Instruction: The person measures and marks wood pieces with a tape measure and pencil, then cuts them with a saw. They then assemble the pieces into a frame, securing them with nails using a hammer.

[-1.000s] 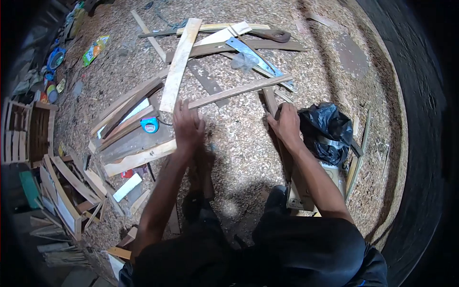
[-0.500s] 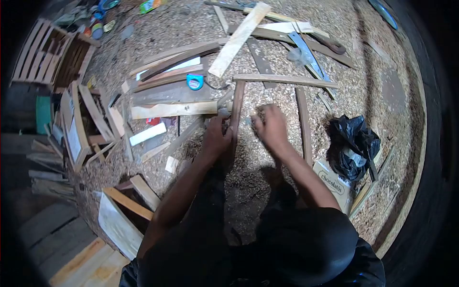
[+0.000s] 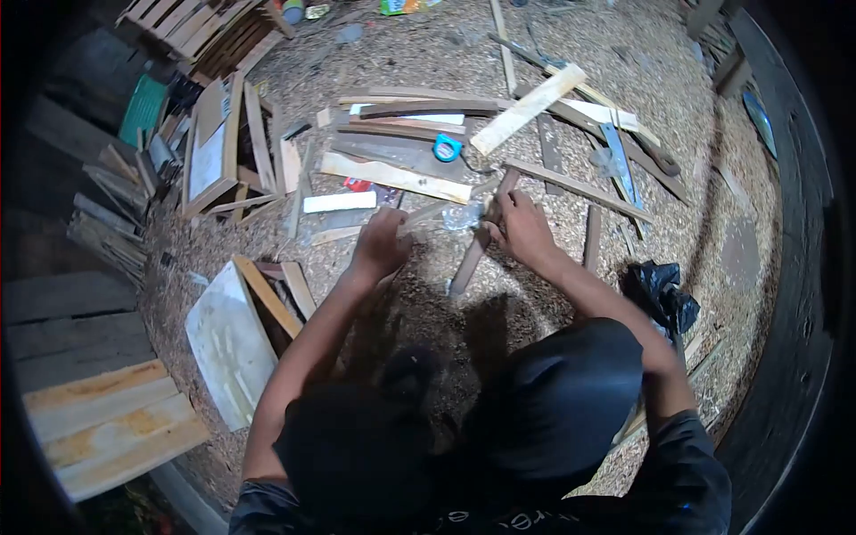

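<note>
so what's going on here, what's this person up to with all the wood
A person is handling wooden strips on a floor covered in chips. Their right hand is on a short dark strip, whose far end is by one end of a longer strip. The left hand is low over the floor; whether it holds anything is unclear. A blue tape measure lies farther off among loose boards.
</note>
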The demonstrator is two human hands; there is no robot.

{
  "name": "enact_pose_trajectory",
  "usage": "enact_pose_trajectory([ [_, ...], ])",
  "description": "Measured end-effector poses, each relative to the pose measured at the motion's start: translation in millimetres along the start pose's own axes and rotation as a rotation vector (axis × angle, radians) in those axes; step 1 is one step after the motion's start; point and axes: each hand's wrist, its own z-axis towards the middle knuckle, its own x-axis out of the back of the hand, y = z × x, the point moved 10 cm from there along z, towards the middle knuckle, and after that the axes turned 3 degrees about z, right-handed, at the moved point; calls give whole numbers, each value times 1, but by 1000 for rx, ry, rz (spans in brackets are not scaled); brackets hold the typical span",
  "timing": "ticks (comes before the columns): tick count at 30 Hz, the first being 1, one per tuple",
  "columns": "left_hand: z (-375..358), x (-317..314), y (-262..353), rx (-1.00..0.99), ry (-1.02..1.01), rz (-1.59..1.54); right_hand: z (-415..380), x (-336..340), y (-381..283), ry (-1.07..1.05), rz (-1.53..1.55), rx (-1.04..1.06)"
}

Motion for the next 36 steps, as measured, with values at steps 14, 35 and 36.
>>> enact_pose_trajectory([
  [14,-192,234,-108,341,254,188,72,-89,-323,-315,24,606],
  [35,-461,313,-246,1272,661,-118,75,-175,-458,-321,809,299],
  [36,-463,316,-251,1258,693,-128,87,-166,-468,-273,800,320],
])
